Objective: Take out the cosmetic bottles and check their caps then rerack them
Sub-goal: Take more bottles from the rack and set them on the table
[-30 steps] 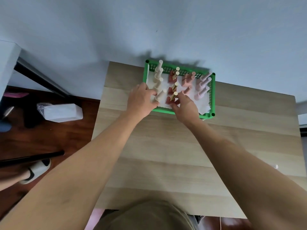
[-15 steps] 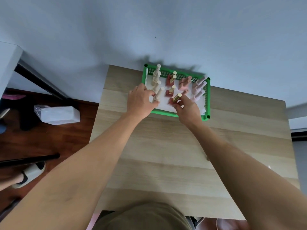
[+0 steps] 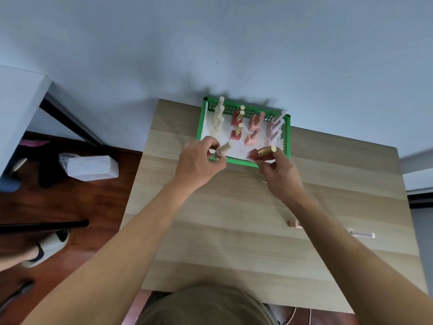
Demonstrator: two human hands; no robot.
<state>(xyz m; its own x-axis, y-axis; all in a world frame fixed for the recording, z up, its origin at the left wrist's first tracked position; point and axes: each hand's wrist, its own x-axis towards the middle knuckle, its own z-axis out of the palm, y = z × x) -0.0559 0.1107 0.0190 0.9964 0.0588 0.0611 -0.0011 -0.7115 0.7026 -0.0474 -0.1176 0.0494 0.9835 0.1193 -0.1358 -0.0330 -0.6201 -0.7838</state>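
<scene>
A green basket (image 3: 287, 137) stands at the far edge of the wooden table (image 3: 234, 231), against the wall. Several cosmetic bottles stand in it in rows: cream ones (image 3: 218, 118), red ones with gold caps (image 3: 237, 130), pink ones (image 3: 254, 134) and pale lilac ones (image 3: 275, 127). My left hand (image 3: 199, 163) grips a cream bottle (image 3: 223, 148), tilted over the basket's near left corner. My right hand (image 3: 280, 172) holds a red bottle with a gold cap (image 3: 263, 151), lying sideways over the basket's near right part.
Two small bottles lie on the table at the right, a pink one (image 3: 294, 223) and a pale one (image 3: 363, 234). On the floor to the left are a wrapped white block (image 3: 90, 167), a black bar (image 3: 42, 226) and another person's slippered foot (image 3: 44, 248).
Both hands have lifted and drawn back toward me, each pulling a bottle out of its row. The red gold-capped bottle has tipped onto its side in my right hand.
</scene>
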